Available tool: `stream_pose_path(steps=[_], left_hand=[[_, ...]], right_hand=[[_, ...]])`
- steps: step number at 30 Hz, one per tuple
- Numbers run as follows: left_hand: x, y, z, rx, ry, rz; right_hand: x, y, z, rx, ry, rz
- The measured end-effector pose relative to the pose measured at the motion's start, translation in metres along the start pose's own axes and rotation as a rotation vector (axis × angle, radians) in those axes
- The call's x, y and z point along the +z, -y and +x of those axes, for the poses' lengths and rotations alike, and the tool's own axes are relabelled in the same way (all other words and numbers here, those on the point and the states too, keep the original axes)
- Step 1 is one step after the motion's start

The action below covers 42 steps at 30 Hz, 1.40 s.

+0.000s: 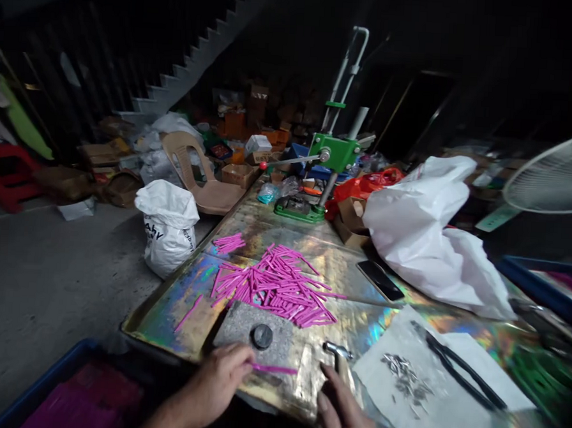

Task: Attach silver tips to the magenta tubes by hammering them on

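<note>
My left hand [224, 377] pinches a thin pink stick [278, 369] near the front edge of a grey stone block [235, 323]. On the block sits a small dark round piece [262, 336]. To the right, my right hand [347, 409] has its fingers stretched out and apart, close to a small hammer [337, 349]; no grip on the hammer shows. A heap of pink sticks [277, 280] lies beyond the block, with a smaller bunch [229, 243] behind it and one loose stick [189, 313] at the left.
Small shiny metal pieces [404, 377] and black-handled pliers [464, 370] lie on white sheeting at the right. Behind are a phone [379, 281], a white bag [419, 227] and a green lever press [334, 154]. A white sack [165, 227] stands on the floor left.
</note>
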<state>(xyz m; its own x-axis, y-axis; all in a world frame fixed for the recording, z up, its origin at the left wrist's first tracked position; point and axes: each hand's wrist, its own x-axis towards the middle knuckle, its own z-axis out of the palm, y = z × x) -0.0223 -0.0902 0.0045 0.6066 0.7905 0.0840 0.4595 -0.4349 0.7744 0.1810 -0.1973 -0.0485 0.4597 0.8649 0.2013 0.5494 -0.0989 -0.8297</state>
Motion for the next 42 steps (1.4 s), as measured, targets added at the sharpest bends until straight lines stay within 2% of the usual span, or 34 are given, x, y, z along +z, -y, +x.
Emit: stream_pose_path(steps=[3,5,7,9,11,14,16,19,24,27,30,35,39,42], left_hand=[[0.022,-0.005,-0.006,0.008,0.066,-0.152],[0.035,-0.002,-0.005,-0.026,0.045,-0.289],[0.046,0.0,-0.001,-0.128,-0.001,-0.474],[0.055,-0.003,0.006,-0.267,-0.023,-0.677],[0.064,-0.014,0.013,-0.371,-0.019,-0.847],[0.078,-0.032,0.021,-0.437,0.0,-0.992],[0.086,-0.039,0.023,-0.447,0.029,-1.019],[0.093,-0.036,0.025,-0.472,0.021,-0.981],[0.091,-0.025,0.022,-0.512,-0.148,-0.901],[0.09,-0.028,0.021,-0.483,-0.148,-0.877],[0.092,-0.034,0.021,-0.44,-0.117,-0.853],[0.094,-0.035,0.021,-0.418,-0.078,-0.839],[0.093,-0.032,0.02,-0.414,-0.05,-0.845],[0.09,-0.03,0.021,-0.434,-0.036,-0.876]], right_hand=[[0.005,0.019,0.0,-0.153,0.105,0.059],[0.002,0.026,0.002,-0.172,0.191,0.055],[-0.002,0.03,0.002,-0.098,0.218,0.093],[-0.002,0.032,-0.001,0.034,0.175,0.222],[0.003,0.032,-0.004,0.152,0.125,0.401],[0.013,0.034,-0.009,0.265,0.097,0.593],[0.013,0.034,-0.011,0.252,0.082,0.519],[-0.006,0.023,-0.007,0.197,0.002,0.191],[-0.064,-0.032,0.017,0.332,-0.208,-0.224],[-0.085,-0.064,0.033,0.392,-0.193,-0.417],[-0.087,-0.081,0.044,0.428,-0.135,-0.556],[-0.077,-0.085,0.049,0.421,-0.088,-0.666],[-0.078,-0.082,0.047,0.365,-0.085,-0.631],[-0.079,-0.07,0.041,0.313,-0.085,-0.526]])
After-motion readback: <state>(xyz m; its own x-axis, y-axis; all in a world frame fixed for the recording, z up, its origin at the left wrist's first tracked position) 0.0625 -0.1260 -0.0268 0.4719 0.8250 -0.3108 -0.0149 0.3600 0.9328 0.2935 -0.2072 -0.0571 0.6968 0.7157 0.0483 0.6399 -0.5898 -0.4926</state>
